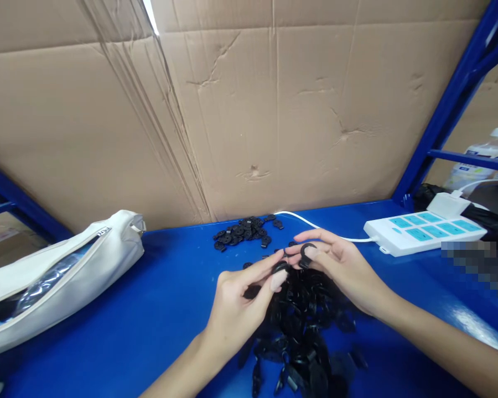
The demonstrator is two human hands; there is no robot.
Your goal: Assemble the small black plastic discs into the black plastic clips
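Both hands meet above a pile of loose black plastic parts (301, 331) on the blue shelf. My left hand (243, 309) pinches a small black round plastic part (280, 267) between thumb and fingers. In my right hand (342, 265), thumb and fingers close on a black ring-shaped plastic part (305, 255). The two parts are held close together; whether they touch, I cannot tell. Farther back lies a smaller heap of black round parts (244, 231) with short tabs. My hands hide some of the near pile.
A white zippered pouch (103, 271), partly unzipped, lies at the left. On the right are a white power strip (423, 232) with a plugged-in charger (448, 204) and a white cable (302, 220). Cardboard (315, 110) stands behind, between blue metal posts (448, 105). A plastic bottle (477, 160) is beyond.
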